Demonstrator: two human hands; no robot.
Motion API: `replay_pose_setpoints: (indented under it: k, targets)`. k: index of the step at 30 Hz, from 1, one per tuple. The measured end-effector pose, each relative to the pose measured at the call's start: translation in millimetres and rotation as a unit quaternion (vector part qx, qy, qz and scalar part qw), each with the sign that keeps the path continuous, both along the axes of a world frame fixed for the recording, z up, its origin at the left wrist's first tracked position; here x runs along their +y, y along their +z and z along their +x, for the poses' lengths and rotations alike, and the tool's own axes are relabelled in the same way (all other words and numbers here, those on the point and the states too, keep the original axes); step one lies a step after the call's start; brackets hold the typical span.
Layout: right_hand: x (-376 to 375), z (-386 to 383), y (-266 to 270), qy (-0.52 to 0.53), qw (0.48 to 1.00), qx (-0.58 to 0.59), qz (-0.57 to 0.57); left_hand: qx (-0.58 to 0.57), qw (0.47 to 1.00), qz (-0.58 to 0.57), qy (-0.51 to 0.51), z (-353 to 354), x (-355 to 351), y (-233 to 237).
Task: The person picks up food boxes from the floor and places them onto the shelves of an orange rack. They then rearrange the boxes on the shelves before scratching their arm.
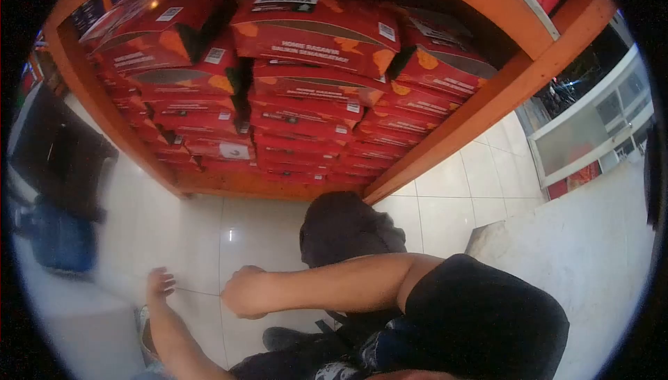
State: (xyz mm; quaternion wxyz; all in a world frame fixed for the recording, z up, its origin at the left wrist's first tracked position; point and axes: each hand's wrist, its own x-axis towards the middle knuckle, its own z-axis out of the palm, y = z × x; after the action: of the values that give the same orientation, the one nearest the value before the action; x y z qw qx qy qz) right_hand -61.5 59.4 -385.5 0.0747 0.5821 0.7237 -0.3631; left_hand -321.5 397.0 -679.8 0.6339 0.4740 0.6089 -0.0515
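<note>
My right forearm crosses in front of my body, and my right hand (243,292) is curled into a fist over the floor, its back toward me. Its fingers are turned away, so I cannot tell what is inside. Farther left and lower, my left hand (161,283) is raised above the tiles with its fingers apart and nothing in them. Neither hand touches the stacked red cardboard boxes (313,43) on the orange rack (445,161) ahead. Just beyond my right forearm is a bunched dark cloth shape (348,227), close to the rack's bottom edge.
Pale tiled floor (202,241) spreads below the rack. On the left are a dark chair-like object (62,150) and a blue container (59,237). A white surface (577,255) runs along the right, with a glass-paned white frame (591,136) behind it.
</note>
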Motion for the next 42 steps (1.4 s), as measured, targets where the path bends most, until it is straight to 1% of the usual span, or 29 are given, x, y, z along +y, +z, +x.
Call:
replay_pose_setpoints:
  k: [1,3,4,7,8,9,11,12,16,19,21,25,27,30,31,33,37,39,42]
  targets:
    - [0,0,-2,0.006,1.000,0.002,0.002,0.002,1.000,0.002,0.006,1,1,-1]
    - [0,0,-6,-0.018,1.000,0.016,0.002,0.015,1.000,0.014,-0.003,2,0,-2]
    - [1,0,-8,-0.013,1.000,0.019,0.004,0.001,0.999,0.037,-0.010,-1,-2,-5]
    - [0,-1,-11,-0.005,1.000,0.016,0.004,0.025,0.999,0.025,0.007,3,-1,-9]
    - [-1,-1,-10,-0.011,1.000,0.017,0.007,-0.038,0.998,0.034,-0.023,-7,-3,-6]
    - [-1,-1,-10,-0.018,1.000,0.019,0.010,-0.035,0.999,0.037,-0.018,-7,-2,-5]
    - [-1,-1,-13,-0.009,1.000,0.012,0.018,0.011,1.000,-0.007,0.002,1,0,-2]
    - [-1,-2,-14,-0.007,1.000,0.004,0.024,-0.005,1.000,-0.013,-0.011,-2,1,-2]
    - [-2,-2,-17,-0.019,1.000,0.007,0.021,0.023,1.000,0.015,-0.001,4,-11,9]
    - [-4,-2,-15,-0.031,0.998,0.028,0.039,-0.012,1.000,0.024,-0.008,2,-14,10]
    - [-3,-1,-12,-0.023,0.999,0.012,0.027,0.040,0.999,0.014,0.006,12,-15,11]
    - [-4,0,-8,-0.026,0.999,0.021,0.030,0.038,0.999,0.018,0.004,9,-16,10]
    - [-3,0,-7,-0.007,1.000,0.002,-0.001,0.009,1.000,-0.008,0.006,6,-15,11]
    - [-3,2,-8,-0.005,1.000,0.016,-0.008,-0.002,1.000,0.025,-0.002,0,-17,8]
    - [-3,2,-9,-0.004,1.000,0.014,-0.006,-0.003,1.000,0.027,-0.001,3,-18,11]
    - [-2,1,-11,-0.007,1.000,0.011,-0.007,0.039,0.999,0.017,0.001,11,-20,15]
    - [-4,2,-6,-0.007,1.000,0.018,-0.014,0.017,1.000,0.003,0.018,10,-20,17]
    - [-8,1,-15,-0.036,0.997,0.039,0.053,0.039,0.999,0.021,0.013,14,-23,21]
    - [-8,1,-16,-0.032,0.997,0.034,0.053,0.022,0.999,0.025,0.012,12,-24,22]
